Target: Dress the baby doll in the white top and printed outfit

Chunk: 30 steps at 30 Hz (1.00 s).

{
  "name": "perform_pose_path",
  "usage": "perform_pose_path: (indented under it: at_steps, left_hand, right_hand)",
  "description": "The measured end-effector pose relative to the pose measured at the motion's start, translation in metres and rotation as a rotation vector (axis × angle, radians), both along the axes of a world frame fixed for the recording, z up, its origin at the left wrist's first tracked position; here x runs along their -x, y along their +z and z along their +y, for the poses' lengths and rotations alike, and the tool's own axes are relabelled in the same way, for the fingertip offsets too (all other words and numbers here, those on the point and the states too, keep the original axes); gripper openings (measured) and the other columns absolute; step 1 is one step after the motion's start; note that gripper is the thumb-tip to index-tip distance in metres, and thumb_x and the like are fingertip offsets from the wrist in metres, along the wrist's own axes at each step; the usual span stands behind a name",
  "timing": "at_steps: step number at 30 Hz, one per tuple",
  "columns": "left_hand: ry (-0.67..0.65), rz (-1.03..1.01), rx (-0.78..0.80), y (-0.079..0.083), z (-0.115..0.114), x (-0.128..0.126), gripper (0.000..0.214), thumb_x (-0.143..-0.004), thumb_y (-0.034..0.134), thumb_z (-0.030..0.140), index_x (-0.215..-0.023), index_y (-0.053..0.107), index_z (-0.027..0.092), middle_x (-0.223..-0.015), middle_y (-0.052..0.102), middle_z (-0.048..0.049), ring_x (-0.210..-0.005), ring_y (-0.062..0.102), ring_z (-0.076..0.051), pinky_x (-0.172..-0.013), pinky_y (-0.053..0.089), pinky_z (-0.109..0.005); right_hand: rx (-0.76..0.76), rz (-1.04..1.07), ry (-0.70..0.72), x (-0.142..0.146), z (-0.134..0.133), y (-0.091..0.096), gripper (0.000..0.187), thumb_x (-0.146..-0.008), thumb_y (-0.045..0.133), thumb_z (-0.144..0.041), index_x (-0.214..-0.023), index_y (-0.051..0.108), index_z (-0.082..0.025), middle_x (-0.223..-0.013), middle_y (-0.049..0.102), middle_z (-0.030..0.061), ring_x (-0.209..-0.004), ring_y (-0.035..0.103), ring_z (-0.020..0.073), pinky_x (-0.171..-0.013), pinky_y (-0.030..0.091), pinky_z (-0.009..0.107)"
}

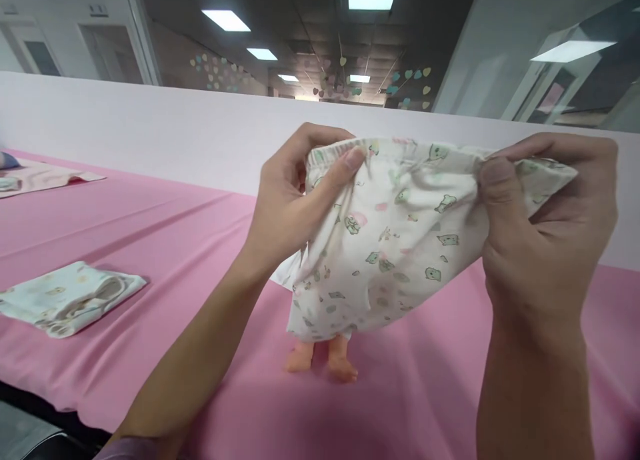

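Both hands stretch out a pair of small white baby pants (400, 233) printed with green and pink figures, gripping the gathered elastic waistband. My left hand (305, 193) pinches the waistband's left end between thumb and fingers. Toward the other end, my right hand (545, 207) has its thumb in front and its fingers behind the cloth. Below the hanging pants, the feet of a baby doll (343, 363) show on the pink sheet. The rest of the doll is hidden behind the fabric, apart from a bit of white cloth at its left.
A folded light patterned cloth (75, 297) lies to the left on the pink-covered table (165, 227). Farther back at the left edge is a pale pink cloth (45, 175) with small items on it. A low white wall (150, 130) runs behind, below glass panels.
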<state>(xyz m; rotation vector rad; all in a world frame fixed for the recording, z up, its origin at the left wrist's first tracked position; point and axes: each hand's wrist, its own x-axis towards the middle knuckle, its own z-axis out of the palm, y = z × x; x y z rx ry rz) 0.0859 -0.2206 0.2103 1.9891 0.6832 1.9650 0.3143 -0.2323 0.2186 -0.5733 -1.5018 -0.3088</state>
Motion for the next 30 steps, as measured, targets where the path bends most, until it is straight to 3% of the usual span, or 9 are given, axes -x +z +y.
perform_pose_path:
  at_steps: [3,8,10,12,15,18,24,27,30]
  left_hand:
    - [-0.003,0.037,0.042,-0.012,0.019,0.0,0.034,-0.106,0.06,0.058,-0.117,0.065,0.027,-0.126,0.071,-0.006,-0.129,0.063,-0.03,-0.1,0.057,-0.043]
    - [0.094,0.038,0.0,-0.014,0.034,0.004,0.041,-0.104,0.064,0.06,-0.133,0.055,0.031,-0.14,0.062,-0.0074,-0.147,0.049,-0.031,-0.109,0.051,-0.043]
    - [0.115,0.042,0.002,-0.014,0.033,0.005,0.046,-0.103,0.063,0.063,-0.136,0.051,0.033,-0.141,0.06,-0.0076,-0.148,0.048,-0.031,-0.109,0.051,-0.043]
    - [0.103,0.046,0.029,-0.013,0.031,0.005,0.047,-0.103,0.062,0.066,-0.135,0.052,0.034,-0.136,0.062,-0.0074,-0.141,0.055,-0.031,-0.104,0.053,-0.042]
    - [0.024,0.068,0.081,-0.012,0.026,0.004,0.049,-0.102,0.058,0.072,-0.129,0.056,0.032,-0.124,0.066,-0.0059,-0.128,0.064,-0.03,-0.096,0.058,-0.042]
    - [-0.06,0.094,0.122,-0.011,0.023,0.005,0.055,-0.101,0.05,0.078,-0.125,0.06,0.03,-0.113,0.067,-0.0033,-0.124,0.069,-0.03,-0.091,0.059,-0.041]
    - [-0.242,0.093,0.14,-0.008,0.021,0.014,0.051,-0.094,0.066,0.077,-0.103,0.063,0.027,-0.105,0.07,-0.0019,-0.111,0.073,-0.027,-0.081,0.06,-0.036]
    - [-0.296,0.13,0.165,-0.007,0.022,0.017,0.043,-0.094,0.072,0.069,-0.1,0.062,0.027,-0.108,0.071,-0.0031,-0.108,0.071,-0.024,-0.081,0.06,-0.037]
    - [-0.29,0.12,0.176,-0.008,0.027,0.017,0.044,-0.095,0.068,0.07,-0.1,0.059,0.027,-0.119,0.069,-0.0038,-0.11,0.069,-0.023,-0.082,0.059,-0.038]
  right_hand:
    - [0.109,-0.01,0.021,-0.003,0.003,-0.003,0.007,-0.103,0.072,-0.028,-0.11,0.072,-0.029,-0.109,0.07,0.0005,-0.112,0.069,0.0208,-0.104,0.053,0.045]
    - [0.153,0.015,0.071,0.002,0.007,-0.003,0.006,-0.105,0.069,-0.028,-0.102,0.073,-0.028,-0.133,0.07,0.003,-0.137,0.061,0.0263,-0.118,0.045,0.051]
    - [0.195,0.097,0.225,0.006,0.009,-0.005,0.008,-0.105,0.068,-0.03,-0.098,0.071,-0.027,-0.13,0.071,0.0037,-0.124,0.067,0.0256,-0.106,0.053,0.047]
    - [0.236,0.127,0.404,0.009,0.012,-0.006,0.013,-0.102,0.072,-0.038,-0.095,0.066,-0.03,-0.11,0.07,0.003,-0.095,0.069,0.0214,-0.08,0.056,0.038]
    - [0.274,0.115,0.557,0.01,0.014,-0.008,0.031,-0.092,0.082,-0.053,-0.089,0.059,-0.032,-0.082,0.053,-0.0005,-0.063,0.048,0.0181,-0.055,0.042,0.033]
    - [0.311,0.107,0.581,0.007,0.014,-0.011,0.034,-0.087,0.087,-0.053,-0.088,0.061,-0.031,-0.079,0.048,-0.0008,-0.062,0.042,0.0174,-0.055,0.036,0.033]
    - [0.344,-0.289,0.261,-0.016,0.02,-0.017,0.019,-0.086,0.088,-0.038,-0.1,0.077,-0.032,-0.089,0.068,0.0025,-0.072,0.057,0.019,-0.061,0.042,0.035]
    - [0.344,-0.365,0.446,-0.016,0.022,-0.015,0.011,-0.089,0.085,-0.036,-0.088,0.076,-0.03,-0.078,0.067,0.0019,-0.072,0.06,0.0204,-0.069,0.05,0.039]
    - [0.238,-0.194,0.651,-0.004,0.018,-0.012,0.036,-0.091,0.08,-0.054,-0.072,0.062,-0.03,-0.069,0.06,0.0014,-0.068,0.06,0.0219,-0.068,0.055,0.041]
